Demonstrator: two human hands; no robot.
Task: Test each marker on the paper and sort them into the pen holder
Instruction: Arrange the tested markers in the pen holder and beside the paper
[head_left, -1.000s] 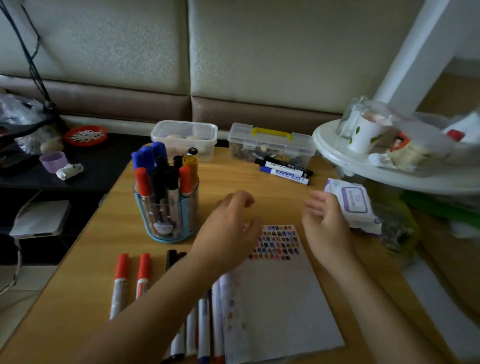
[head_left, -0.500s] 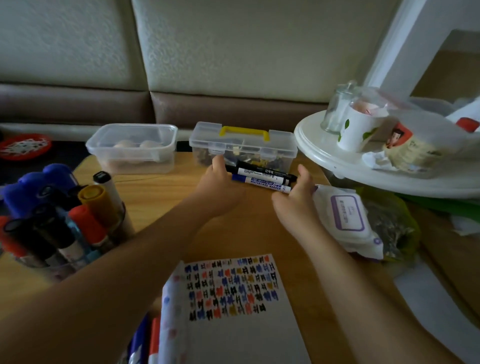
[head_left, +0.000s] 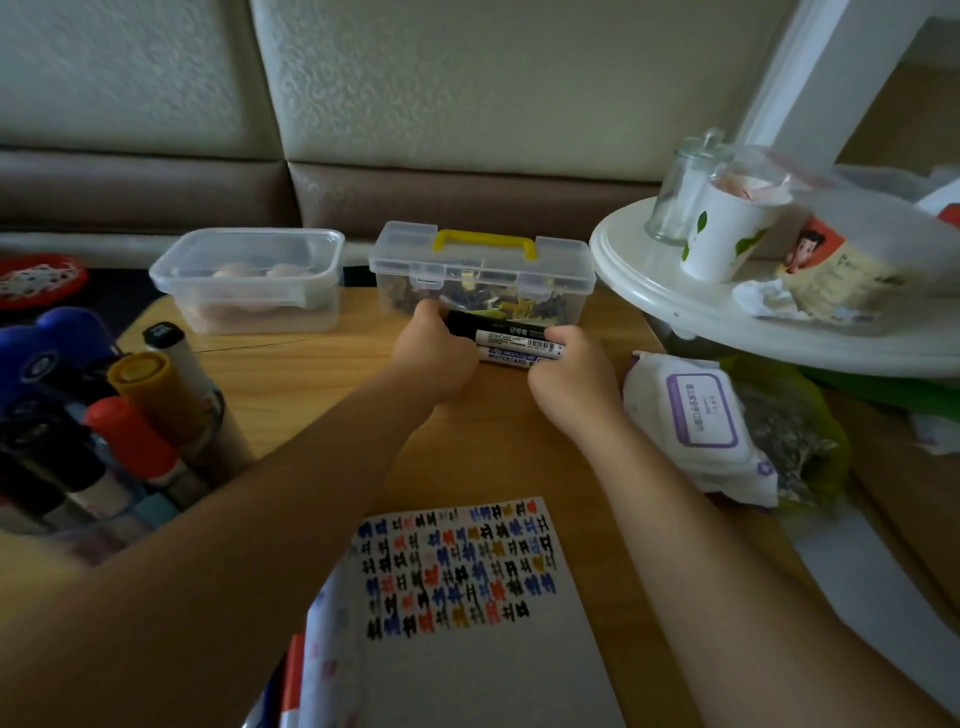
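Note:
Two markers lie side by side at the far end of the wooden table (head_left: 322, 364): a black-capped marker (head_left: 498, 330) and a blue whiteboard marker (head_left: 511, 356) just in front of it. My left hand (head_left: 434, 353) grips their left ends with curled fingers. My right hand (head_left: 571, 374) closes round their right ends. The white paper (head_left: 467, 623) with rows of coloured test marks lies near me. At the left edge stands the pen holder (head_left: 78, 467), full of upright markers with blue, red, orange and black caps.
Behind the markers stand a clear box with a yellow handle (head_left: 483, 270) and a lidded clear tub (head_left: 249, 278). A wet-wipes pack (head_left: 701, 415) lies right of my right hand. A white round side table (head_left: 727, 322) carries cups. More markers (head_left: 291, 686) lie at the paper's left edge.
Both hands reached from above the paper to the far markers and have closed on their ends. The view moved forward and down with them.

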